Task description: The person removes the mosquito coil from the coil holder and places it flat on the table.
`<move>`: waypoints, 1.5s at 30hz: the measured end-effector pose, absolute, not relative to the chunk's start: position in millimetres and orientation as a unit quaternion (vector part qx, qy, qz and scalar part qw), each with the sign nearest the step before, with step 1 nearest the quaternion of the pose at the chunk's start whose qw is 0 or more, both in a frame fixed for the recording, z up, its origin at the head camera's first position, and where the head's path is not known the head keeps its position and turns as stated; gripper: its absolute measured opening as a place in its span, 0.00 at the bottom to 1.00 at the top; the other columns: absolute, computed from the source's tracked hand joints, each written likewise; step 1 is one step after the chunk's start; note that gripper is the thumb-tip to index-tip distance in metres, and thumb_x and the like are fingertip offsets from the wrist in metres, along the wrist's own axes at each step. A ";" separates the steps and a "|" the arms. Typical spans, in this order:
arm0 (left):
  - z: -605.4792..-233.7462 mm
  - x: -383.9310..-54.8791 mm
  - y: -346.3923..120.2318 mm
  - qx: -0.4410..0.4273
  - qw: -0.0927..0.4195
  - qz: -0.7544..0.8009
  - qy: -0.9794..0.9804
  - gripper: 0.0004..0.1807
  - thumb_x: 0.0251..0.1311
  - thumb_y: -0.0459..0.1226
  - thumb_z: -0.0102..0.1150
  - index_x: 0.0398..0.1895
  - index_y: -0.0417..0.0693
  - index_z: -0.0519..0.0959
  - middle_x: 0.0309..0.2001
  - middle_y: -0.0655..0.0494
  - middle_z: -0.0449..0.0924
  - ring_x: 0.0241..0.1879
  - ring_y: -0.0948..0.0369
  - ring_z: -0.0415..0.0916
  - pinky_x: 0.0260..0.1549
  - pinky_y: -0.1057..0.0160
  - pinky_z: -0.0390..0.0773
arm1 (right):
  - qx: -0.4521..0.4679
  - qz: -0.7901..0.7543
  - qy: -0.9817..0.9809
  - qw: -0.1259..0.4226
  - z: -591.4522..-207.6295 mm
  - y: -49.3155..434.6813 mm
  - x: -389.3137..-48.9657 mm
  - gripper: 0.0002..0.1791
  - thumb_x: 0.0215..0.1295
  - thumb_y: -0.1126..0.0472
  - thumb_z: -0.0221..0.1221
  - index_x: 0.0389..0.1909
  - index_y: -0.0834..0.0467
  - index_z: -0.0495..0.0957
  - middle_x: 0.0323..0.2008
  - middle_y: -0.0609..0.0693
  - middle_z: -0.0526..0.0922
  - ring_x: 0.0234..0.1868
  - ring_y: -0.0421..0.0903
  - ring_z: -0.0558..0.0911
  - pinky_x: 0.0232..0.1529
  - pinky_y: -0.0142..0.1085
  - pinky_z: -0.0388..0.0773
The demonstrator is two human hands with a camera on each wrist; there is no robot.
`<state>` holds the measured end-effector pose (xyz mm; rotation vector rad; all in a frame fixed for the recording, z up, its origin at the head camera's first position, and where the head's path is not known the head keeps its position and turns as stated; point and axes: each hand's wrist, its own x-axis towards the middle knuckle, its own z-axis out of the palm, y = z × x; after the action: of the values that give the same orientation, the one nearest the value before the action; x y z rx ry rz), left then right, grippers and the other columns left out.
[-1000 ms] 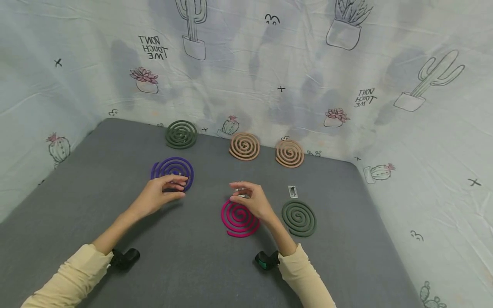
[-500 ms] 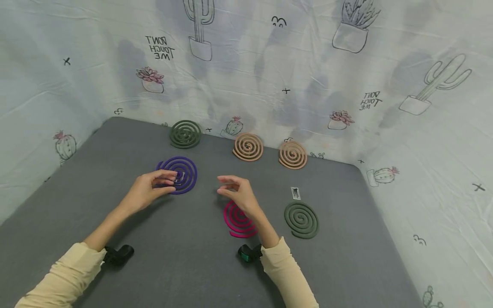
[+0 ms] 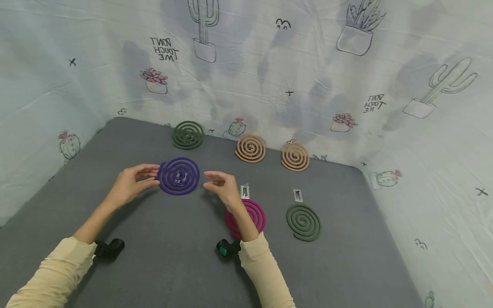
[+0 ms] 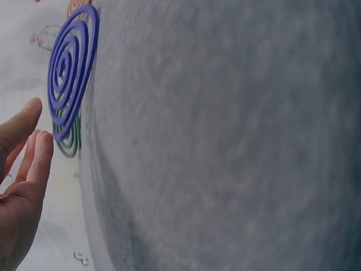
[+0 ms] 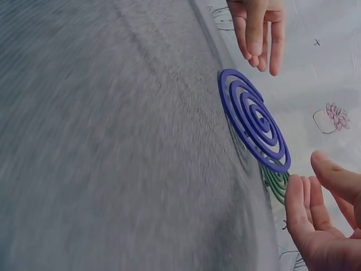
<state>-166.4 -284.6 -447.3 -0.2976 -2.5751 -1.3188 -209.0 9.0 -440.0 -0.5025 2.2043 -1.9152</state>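
Observation:
A purple spiral mosquito coil (image 3: 169,188) lies on the grey table between my two hands, a small silver metal stand (image 3: 184,177) showing through its centre. My left hand (image 3: 129,184) is at its left side, thumb and fingers apart and fingertips right at the outer ring. On the right side, my right hand (image 3: 225,190) hovers with spread thumb and loosely bent fingers, a small gap from the coil. Neither hand grips anything. In the right wrist view the purple coil (image 5: 240,116) appears between both hands. My right forearm partly covers a pink coil (image 3: 259,214).
Small silver stands, one (image 3: 245,192) behind the pink coil and one (image 3: 298,195) behind a green coil (image 3: 303,222), lie flat. Along the back edge are a dark green coil (image 3: 188,135) and two tan coils, one (image 3: 250,148) left of the other (image 3: 295,157). A cactus-print cloth (image 3: 246,64) hangs behind.
Both hands have moved left. My left hand has drawn off the purple coil to its side, and my right hand has come from above the pink coil to the purple one's right.

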 end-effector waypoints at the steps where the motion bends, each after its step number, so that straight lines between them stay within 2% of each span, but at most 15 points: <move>1: -447.1 -167.4 -285.9 -0.099 0.112 -0.446 -0.882 0.25 0.65 0.24 0.74 0.64 0.24 0.80 0.57 0.24 0.85 0.46 0.91 0.72 0.44 0.89 0.75 | -0.162 -0.651 0.736 0.090 -440.7 7.0 -209.6 0.20 0.71 0.78 0.66 0.61 0.78 0.80 0.61 0.74 0.85 0.47 0.45 0.89 0.55 0.35 0.90; 3: -446.3 -169.6 -287.9 -0.093 0.102 -0.437 -0.889 0.25 0.67 0.26 0.74 0.65 0.26 0.81 0.58 0.25 0.85 0.48 0.78 0.83 0.43 0.88 0.76 | -0.146 -0.664 0.728 0.091 -442.3 3.7 -210.8 0.19 0.71 0.78 0.65 0.61 0.78 0.80 0.61 0.73 0.85 0.46 0.42 0.89 0.55 0.36 0.91; 5: -446.2 -172.1 -289.9 -0.088 0.092 -0.424 -0.897 0.25 0.68 0.28 0.74 0.66 0.27 0.81 0.58 0.25 0.85 0.51 0.59 0.90 0.43 0.85 0.78 | -0.134 -0.670 0.725 0.085 -444.3 0.9 -211.9 0.19 0.71 0.79 0.66 0.61 0.78 0.81 0.61 0.73 0.85 0.46 0.43 0.89 0.54 0.36 0.91; 7: -446.6 -174.2 -292.1 -0.087 0.082 -0.410 -0.904 0.26 0.68 0.29 0.74 0.66 0.26 0.80 0.59 0.25 0.85 0.55 0.39 0.88 0.44 0.77 0.85 | -0.124 -0.672 0.726 0.079 -446.7 -1.6 -212.5 0.19 0.70 0.79 0.66 0.60 0.78 0.81 0.60 0.73 0.85 0.46 0.45 0.90 0.54 0.37 0.92; 8: -447.0 -175.2 -293.0 -0.087 0.078 -0.406 -0.906 0.26 0.69 0.29 0.73 0.67 0.26 0.79 0.59 0.24 0.84 0.57 0.33 0.85 0.45 0.70 0.88 | -0.122 -0.671 0.727 0.075 -448.2 -2.9 -213.1 0.19 0.70 0.79 0.66 0.60 0.78 0.81 0.60 0.73 0.86 0.46 0.46 0.90 0.53 0.37 0.92; 9: -447.3 -175.9 -293.8 -0.087 0.073 -0.402 -0.908 0.26 0.69 0.29 0.73 0.67 0.25 0.79 0.59 0.24 0.84 0.58 0.31 0.85 0.47 0.64 0.91 | -0.120 -0.670 0.729 0.072 -449.9 -4.2 -213.5 0.19 0.69 0.79 0.67 0.60 0.78 0.82 0.59 0.73 0.86 0.46 0.47 0.90 0.53 0.36 0.92; 12: -448.4 -178.2 -294.7 -0.083 0.060 -0.397 -0.912 0.27 0.69 0.29 0.73 0.67 0.23 0.78 0.60 0.23 0.83 0.58 0.30 0.84 0.52 0.46 0.90 | -0.113 -0.669 0.731 0.071 -453.8 -8.1 -213.9 0.19 0.69 0.79 0.67 0.59 0.77 0.82 0.59 0.72 0.86 0.47 0.49 0.90 0.53 0.35 0.92; 17: -448.2 -180.6 -292.7 -0.073 0.048 -0.404 -0.910 0.27 0.70 0.29 0.72 0.67 0.21 0.77 0.60 0.22 0.83 0.58 0.30 0.85 0.53 0.41 0.89 | -0.102 -0.674 0.728 0.074 -454.7 -14.5 -214.0 0.18 0.69 0.79 0.67 0.59 0.77 0.83 0.58 0.72 0.86 0.45 0.44 0.89 0.53 0.36 0.92; 20: -448.2 -181.4 -292.5 -0.069 0.049 -0.408 -0.909 0.27 0.70 0.29 0.72 0.66 0.20 0.77 0.59 0.21 0.83 0.58 0.30 0.85 0.52 0.44 0.90 | -0.095 -0.680 0.723 0.074 -453.5 -18.7 -214.3 0.18 0.69 0.80 0.66 0.59 0.77 0.83 0.57 0.72 0.87 0.40 0.38 0.87 0.52 0.37 0.92; 23: -448.4 -181.7 -293.0 -0.071 0.050 -0.412 -0.907 0.26 0.71 0.28 0.71 0.66 0.20 0.77 0.59 0.21 0.83 0.57 0.30 0.86 0.48 0.54 0.92 | -0.091 -0.686 0.719 0.074 -452.8 -22.6 -214.2 0.18 0.69 0.80 0.66 0.59 0.77 0.83 0.56 0.73 0.87 0.36 0.34 0.85 0.50 0.36 0.93; 24: -448.5 -181.9 -293.0 -0.072 0.049 -0.414 -0.906 0.26 0.71 0.28 0.71 0.66 0.20 0.77 0.59 0.22 0.83 0.57 0.31 0.86 0.47 0.60 0.92 | -0.089 -0.687 0.718 0.073 -453.0 -23.5 -214.1 0.18 0.69 0.80 0.66 0.59 0.77 0.83 0.55 0.73 0.87 0.35 0.33 0.84 0.49 0.36 0.93; 27: -447.8 -183.0 -291.9 -0.079 0.039 -0.427 -0.900 0.26 0.72 0.28 0.70 0.67 0.20 0.76 0.59 0.22 0.83 0.58 0.31 0.85 0.43 0.76 0.86 | -0.084 -0.691 0.715 0.069 -454.5 -25.2 -214.0 0.18 0.69 0.81 0.66 0.59 0.78 0.83 0.54 0.73 0.87 0.34 0.32 0.84 0.48 0.36 0.93; 30: -446.3 -184.2 -289.6 -0.080 0.024 -0.442 -0.893 0.26 0.72 0.28 0.69 0.67 0.19 0.75 0.60 0.22 0.83 0.58 0.31 0.85 0.41 0.84 0.78 | -0.076 -0.696 0.711 0.069 -456.2 -26.0 -214.5 0.18 0.69 0.81 0.65 0.59 0.78 0.83 0.53 0.73 0.87 0.35 0.33 0.85 0.49 0.37 0.93; 39: -441.9 -181.8 -289.5 -0.055 0.005 -0.447 -0.893 0.28 0.73 0.28 0.69 0.69 0.18 0.73 0.61 0.21 0.82 0.59 0.31 0.85 0.40 0.81 0.79 | -0.063 -0.702 0.705 0.076 -453.8 -34.6 -214.5 0.19 0.67 0.82 0.65 0.58 0.77 0.83 0.49 0.67 0.87 0.38 0.40 0.87 0.50 0.40 0.94; 45: -439.7 -178.7 -290.4 -0.046 0.001 -0.457 -0.888 0.28 0.74 0.29 0.68 0.69 0.17 0.72 0.60 0.21 0.82 0.59 0.31 0.84 0.40 0.82 0.79 | -0.064 -0.727 0.678 0.087 -455.2 -38.2 -213.1 0.21 0.67 0.86 0.63 0.61 0.79 0.80 0.50 0.65 0.85 0.35 0.36 0.86 0.50 0.39 0.93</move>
<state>-178.7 -290.4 -439.7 -0.1430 -2.7888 -1.4365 -213.1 -38.2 -455.2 -0.1912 2.0209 -2.1653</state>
